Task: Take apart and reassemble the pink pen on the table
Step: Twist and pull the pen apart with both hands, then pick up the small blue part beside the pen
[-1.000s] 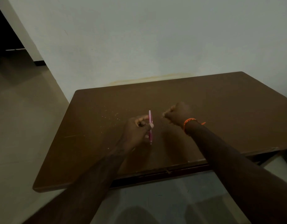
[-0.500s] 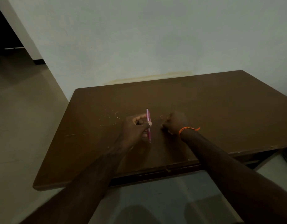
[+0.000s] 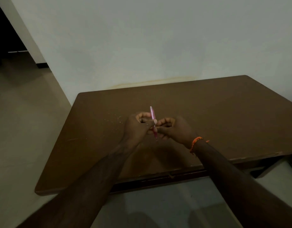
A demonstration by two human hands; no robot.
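The pink pen (image 3: 152,114) stands nearly upright above the middle of the brown table (image 3: 224,112), its tip pointing down toward me. My left hand (image 3: 138,129) grips the pen's barrel around its middle, thumb across the front. My right hand (image 3: 176,130), with an orange thread band on the wrist, has come up against the pen's lower end, and its thumb and fingertips touch the tip section. Whether any small pen part sits inside the right hand is hidden by the curled fingers.
Pale specks (image 3: 115,120) dot the tabletop left of my hands. The table's near edge (image 3: 158,178) runs just below my forearms. A white wall (image 3: 158,46) stands behind the table, and a tiled floor (image 3: 23,129) lies to the left.
My right hand, a closed fist apart from the pen a second ago, has moved left and now touches the pen's lower end. The left hand kept hold of the pen.
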